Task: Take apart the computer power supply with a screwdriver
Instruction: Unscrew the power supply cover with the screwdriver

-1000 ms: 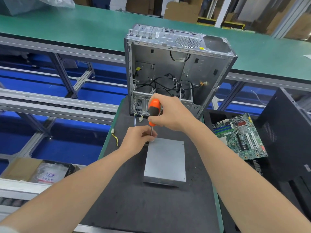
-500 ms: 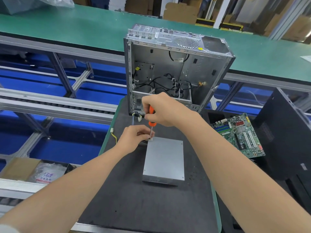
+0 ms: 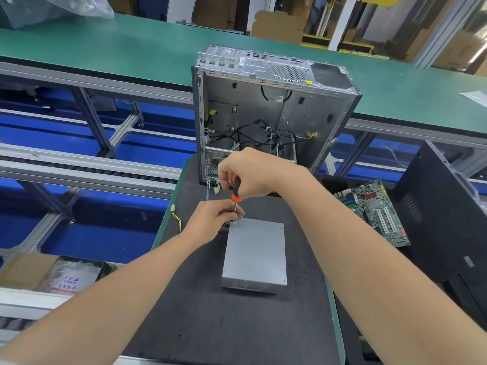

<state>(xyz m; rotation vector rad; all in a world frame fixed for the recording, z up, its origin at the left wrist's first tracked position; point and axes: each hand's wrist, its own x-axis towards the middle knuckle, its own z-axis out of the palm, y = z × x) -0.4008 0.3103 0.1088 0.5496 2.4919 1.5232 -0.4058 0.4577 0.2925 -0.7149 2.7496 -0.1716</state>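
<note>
A grey metal power supply (image 3: pixel 255 254) lies flat on the black mat (image 3: pixel 237 325). My right hand (image 3: pixel 250 175) grips the orange and black handle of a screwdriver (image 3: pixel 235 192), which stands upright with its tip on the far left corner of the box. My left hand (image 3: pixel 213 219) sits at that corner, its fingertips pinching the thin steel shaft just above the tip. The screw under the tip is hidden by my fingers.
An opened silver computer case (image 3: pixel 271 114) with loose cables stands upright behind the power supply. A green motherboard (image 3: pixel 374 212) lies to the right, beside a black side panel (image 3: pixel 445 219). Loose wires (image 3: pixel 176 219) hang off the mat's left edge. A cardboard box (image 3: pixel 39 272) sits lower left.
My right hand has turned on the handle and slid down it, covering more of the orange grip. The left hand stays at the corner on the shaft.
</note>
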